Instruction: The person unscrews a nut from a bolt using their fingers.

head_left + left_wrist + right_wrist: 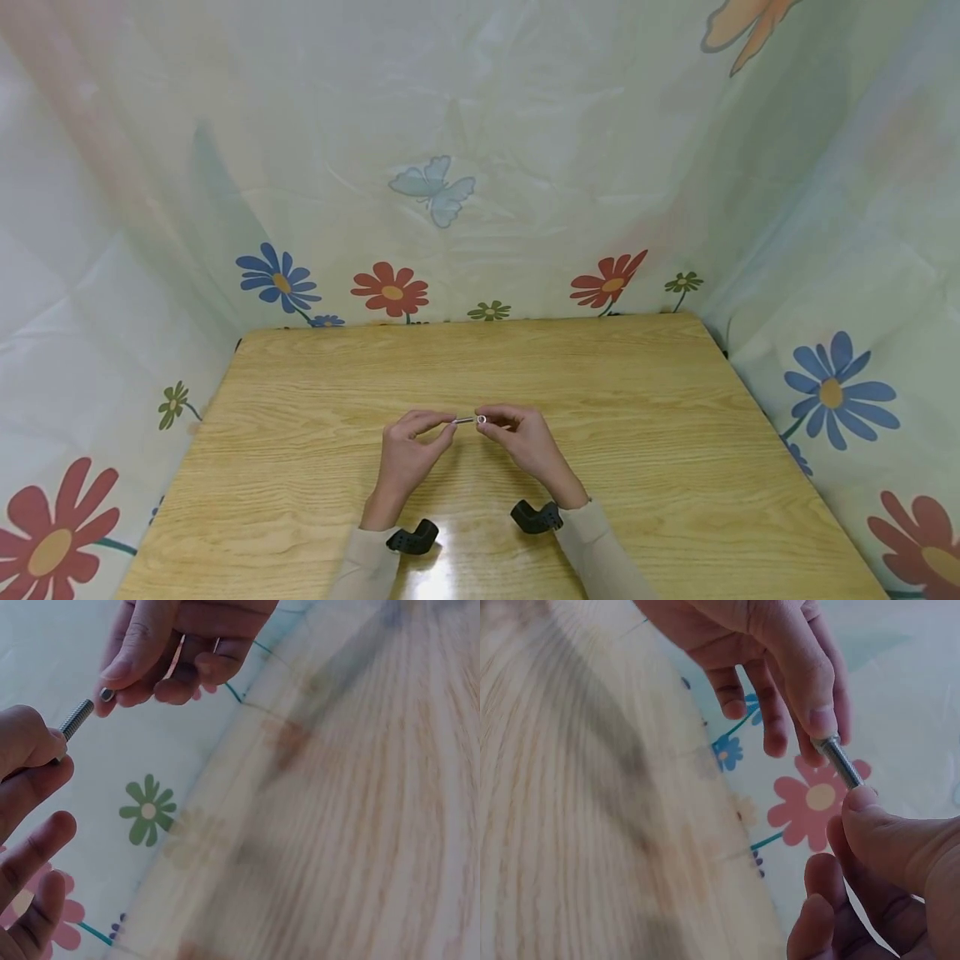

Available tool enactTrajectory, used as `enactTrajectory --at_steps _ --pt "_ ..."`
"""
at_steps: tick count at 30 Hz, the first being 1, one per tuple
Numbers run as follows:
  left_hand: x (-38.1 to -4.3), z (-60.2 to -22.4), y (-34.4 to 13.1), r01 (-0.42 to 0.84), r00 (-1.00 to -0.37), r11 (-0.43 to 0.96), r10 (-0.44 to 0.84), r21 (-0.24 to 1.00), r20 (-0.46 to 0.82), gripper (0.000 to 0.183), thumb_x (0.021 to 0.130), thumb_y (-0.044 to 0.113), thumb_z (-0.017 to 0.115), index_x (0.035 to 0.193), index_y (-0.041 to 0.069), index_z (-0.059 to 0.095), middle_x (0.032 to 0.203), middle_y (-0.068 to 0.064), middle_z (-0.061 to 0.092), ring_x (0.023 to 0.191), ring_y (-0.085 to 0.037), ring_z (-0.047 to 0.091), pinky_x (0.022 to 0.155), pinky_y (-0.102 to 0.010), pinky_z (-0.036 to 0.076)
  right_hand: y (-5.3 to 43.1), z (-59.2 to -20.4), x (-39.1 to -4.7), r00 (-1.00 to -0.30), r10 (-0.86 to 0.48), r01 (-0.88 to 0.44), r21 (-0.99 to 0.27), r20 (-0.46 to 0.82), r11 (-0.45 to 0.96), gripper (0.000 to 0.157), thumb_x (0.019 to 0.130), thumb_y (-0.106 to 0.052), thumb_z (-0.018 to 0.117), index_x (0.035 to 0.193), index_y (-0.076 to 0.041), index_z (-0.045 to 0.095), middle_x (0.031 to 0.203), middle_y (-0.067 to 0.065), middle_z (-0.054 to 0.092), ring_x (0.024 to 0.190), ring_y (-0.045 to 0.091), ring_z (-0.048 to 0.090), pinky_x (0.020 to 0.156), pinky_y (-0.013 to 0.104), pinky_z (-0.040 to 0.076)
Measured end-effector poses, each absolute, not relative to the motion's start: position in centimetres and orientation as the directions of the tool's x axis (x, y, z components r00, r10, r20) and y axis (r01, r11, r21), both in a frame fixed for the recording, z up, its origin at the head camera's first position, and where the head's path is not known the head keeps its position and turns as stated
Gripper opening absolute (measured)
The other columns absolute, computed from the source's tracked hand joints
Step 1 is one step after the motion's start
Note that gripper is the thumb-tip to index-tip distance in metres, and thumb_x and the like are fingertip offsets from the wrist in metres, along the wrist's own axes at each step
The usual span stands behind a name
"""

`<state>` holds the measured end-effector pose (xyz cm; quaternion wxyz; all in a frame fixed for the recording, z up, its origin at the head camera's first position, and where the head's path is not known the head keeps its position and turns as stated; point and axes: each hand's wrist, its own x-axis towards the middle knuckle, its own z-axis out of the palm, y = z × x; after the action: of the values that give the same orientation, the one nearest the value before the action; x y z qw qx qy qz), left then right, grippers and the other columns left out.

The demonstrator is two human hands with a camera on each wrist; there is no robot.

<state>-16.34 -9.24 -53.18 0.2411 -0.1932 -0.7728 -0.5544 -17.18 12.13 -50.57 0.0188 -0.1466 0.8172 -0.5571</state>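
Observation:
Over the middle of the table, my left hand (412,454) pinches a silvery metal bolt (465,419) between thumb and fingertips. The threaded shank (78,718) points toward the other hand, while the bolt's other end is partly covered by the fingers. My right hand (528,442) pinches a small metal nut (482,420) by its edges, close to the bolt's tip. A narrow gap separates nut (107,694) and bolt in the left wrist view. Seen from the right wrist, the bolt (841,761) reaches right up to the right thumb, and the nut is mostly hidden.
Both hands are above a wooden table (600,375). A pale curtain (525,125) printed with flowers and butterflies surrounds its back and sides. Black wrist-worn devices sit on the left sleeve (367,562) and the right sleeve (600,550).

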Motion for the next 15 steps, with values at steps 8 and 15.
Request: enactTrajectory --at_steps 8,15 --pt "-16.3 -54.1 -9.5 0.471 -0.873 0.327 0.038 0.819 0.487 0.012 0.085 0.008 0.085 0.095 0.015 0.084 0.095 -0.001 0.080 0.092 -0.023 0.076 0.078 -0.049 0.062 12.3 -51.9 -17.5 -0.963 -0.251 -0.193 -0.904 0.100 0.382 0.022 0.096 -0.019 0.074 0.113 -0.006 0.079 0.099 0.007 0.076 0.090 0.018 0.068 0.076 0.025 0.056" --pt "-16.6 -54.8 -9.6 0.412 -0.905 0.398 0.073 0.820 0.419 0.012 0.084 0.011 0.085 0.095 0.015 0.084 0.093 0.002 0.080 0.091 -0.017 0.076 0.076 -0.043 0.062 12.4 -53.0 -17.7 -0.966 -0.259 -0.134 -0.892 0.020 0.432 0.016 0.095 -0.018 0.075 0.110 -0.012 0.080 0.101 0.002 0.078 0.089 0.014 0.069 0.077 0.028 0.057"
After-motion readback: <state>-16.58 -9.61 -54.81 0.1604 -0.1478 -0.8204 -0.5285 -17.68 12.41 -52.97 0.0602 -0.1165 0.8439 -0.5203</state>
